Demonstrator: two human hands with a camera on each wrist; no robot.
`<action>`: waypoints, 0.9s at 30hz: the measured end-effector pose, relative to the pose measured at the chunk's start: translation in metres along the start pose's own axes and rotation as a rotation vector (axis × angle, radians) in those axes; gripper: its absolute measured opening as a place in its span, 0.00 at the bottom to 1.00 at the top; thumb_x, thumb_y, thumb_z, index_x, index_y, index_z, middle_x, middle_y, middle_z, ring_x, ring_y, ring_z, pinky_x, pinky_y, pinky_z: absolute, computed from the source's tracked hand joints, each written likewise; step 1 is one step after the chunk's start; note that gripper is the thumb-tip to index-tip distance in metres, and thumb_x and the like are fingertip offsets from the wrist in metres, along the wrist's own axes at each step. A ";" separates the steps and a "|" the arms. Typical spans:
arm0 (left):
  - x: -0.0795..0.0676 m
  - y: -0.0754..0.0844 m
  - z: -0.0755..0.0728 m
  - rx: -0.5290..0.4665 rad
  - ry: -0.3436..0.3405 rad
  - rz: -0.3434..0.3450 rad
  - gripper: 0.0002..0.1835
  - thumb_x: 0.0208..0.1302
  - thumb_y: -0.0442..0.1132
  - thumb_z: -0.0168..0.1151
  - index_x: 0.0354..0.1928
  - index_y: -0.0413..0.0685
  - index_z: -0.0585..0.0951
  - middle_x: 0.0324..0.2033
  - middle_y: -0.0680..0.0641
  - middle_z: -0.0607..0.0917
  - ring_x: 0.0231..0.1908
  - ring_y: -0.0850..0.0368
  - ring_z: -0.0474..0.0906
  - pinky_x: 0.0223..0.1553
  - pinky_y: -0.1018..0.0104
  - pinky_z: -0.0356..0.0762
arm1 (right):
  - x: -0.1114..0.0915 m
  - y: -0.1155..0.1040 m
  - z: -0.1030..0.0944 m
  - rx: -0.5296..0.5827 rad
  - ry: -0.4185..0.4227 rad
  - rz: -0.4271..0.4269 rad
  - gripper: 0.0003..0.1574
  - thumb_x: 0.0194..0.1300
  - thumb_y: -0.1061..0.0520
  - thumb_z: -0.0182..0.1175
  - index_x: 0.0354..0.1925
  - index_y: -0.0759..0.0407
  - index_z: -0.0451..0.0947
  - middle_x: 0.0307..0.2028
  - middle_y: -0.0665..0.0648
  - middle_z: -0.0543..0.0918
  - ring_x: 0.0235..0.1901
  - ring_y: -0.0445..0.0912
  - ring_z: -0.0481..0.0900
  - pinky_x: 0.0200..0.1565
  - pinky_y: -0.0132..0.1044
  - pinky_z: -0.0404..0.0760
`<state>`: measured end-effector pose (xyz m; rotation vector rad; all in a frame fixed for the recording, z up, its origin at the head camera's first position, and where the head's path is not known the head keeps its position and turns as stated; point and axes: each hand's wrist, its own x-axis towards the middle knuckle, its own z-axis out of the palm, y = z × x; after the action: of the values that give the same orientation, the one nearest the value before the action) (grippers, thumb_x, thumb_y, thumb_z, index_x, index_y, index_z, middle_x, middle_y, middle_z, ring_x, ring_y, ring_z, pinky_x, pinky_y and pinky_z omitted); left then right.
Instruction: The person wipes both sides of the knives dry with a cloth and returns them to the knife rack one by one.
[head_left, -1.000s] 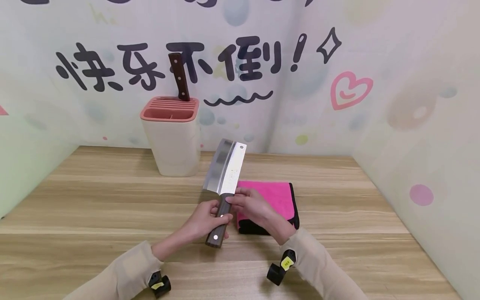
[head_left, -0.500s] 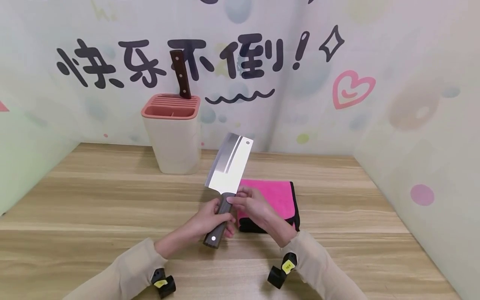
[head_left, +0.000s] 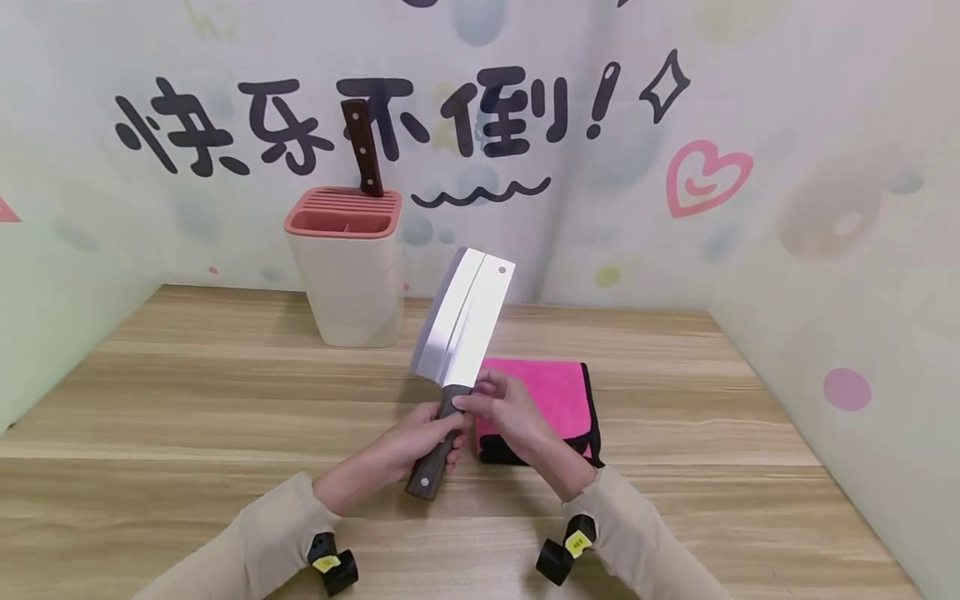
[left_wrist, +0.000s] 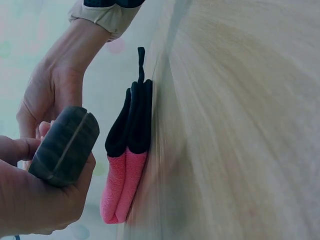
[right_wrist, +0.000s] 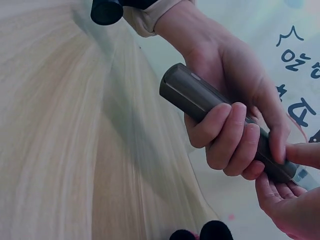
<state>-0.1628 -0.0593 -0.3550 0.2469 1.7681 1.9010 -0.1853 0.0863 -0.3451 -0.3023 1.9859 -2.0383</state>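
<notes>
A cleaver with a broad shiny blade is held above the table, its blade tilted up and away. My left hand grips the dark handle, with the fingers curled round it in the right wrist view. Higher up, where handle meets blade, my right hand pinches the handle between thumb and fingers. The handle's butt end faces the left wrist camera, which does not show the blade. Behind the right hand lies a folded pink cloth with black edging, partly hidden by that hand.
A white knife holder with a pink slotted top stands at the back left of the wooden table. From its slots rises a dark-handled knife. Printed walls enclose the table's back and sides.
The blade has turned and risen slightly, and its tip has shifted right; the glare on it has spread. My left hand has moved a little up the handle. My right hand keeps its pinch.
</notes>
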 end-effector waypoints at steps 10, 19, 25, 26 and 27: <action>-0.001 0.002 -0.002 -0.050 -0.044 0.045 0.13 0.66 0.40 0.46 0.37 0.32 0.68 0.20 0.49 0.73 0.18 0.61 0.74 0.25 0.68 0.77 | -0.005 -0.008 0.003 -0.021 0.015 -0.038 0.19 0.54 0.67 0.57 0.46 0.73 0.68 0.38 0.61 0.79 0.37 0.42 0.77 0.48 0.38 0.74; -0.003 0.004 0.001 -0.022 -0.002 0.096 0.11 0.67 0.42 0.46 0.36 0.39 0.67 0.16 0.51 0.66 0.12 0.64 0.62 0.17 0.74 0.65 | -0.005 -0.011 0.003 -0.030 0.030 -0.049 0.22 0.55 0.66 0.57 0.49 0.71 0.67 0.42 0.64 0.78 0.40 0.42 0.77 0.46 0.35 0.73; -0.002 0.006 0.002 0.063 0.039 0.121 0.17 0.65 0.45 0.49 0.36 0.34 0.67 0.15 0.51 0.67 0.11 0.64 0.64 0.14 0.73 0.66 | -0.006 -0.013 0.001 -0.038 0.022 -0.045 0.22 0.56 0.64 0.57 0.48 0.70 0.67 0.43 0.63 0.78 0.39 0.42 0.76 0.47 0.36 0.72; -0.002 0.006 0.002 0.071 0.043 0.123 0.17 0.65 0.46 0.50 0.36 0.34 0.67 0.15 0.51 0.67 0.11 0.64 0.64 0.14 0.73 0.66 | -0.006 -0.013 0.001 -0.042 0.022 -0.045 0.21 0.56 0.64 0.57 0.48 0.70 0.67 0.43 0.63 0.78 0.39 0.42 0.76 0.48 0.36 0.72; -0.002 0.006 0.003 0.081 0.048 0.124 0.18 0.65 0.46 0.50 0.35 0.34 0.67 0.15 0.51 0.68 0.11 0.64 0.64 0.14 0.73 0.66 | -0.006 -0.013 0.001 -0.043 0.023 -0.047 0.21 0.56 0.64 0.57 0.48 0.70 0.67 0.42 0.63 0.78 0.39 0.42 0.76 0.48 0.36 0.72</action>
<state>-0.1615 -0.0579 -0.3480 0.3506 1.9044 1.9377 -0.1799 0.0874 -0.3316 -0.3386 2.0574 -2.0385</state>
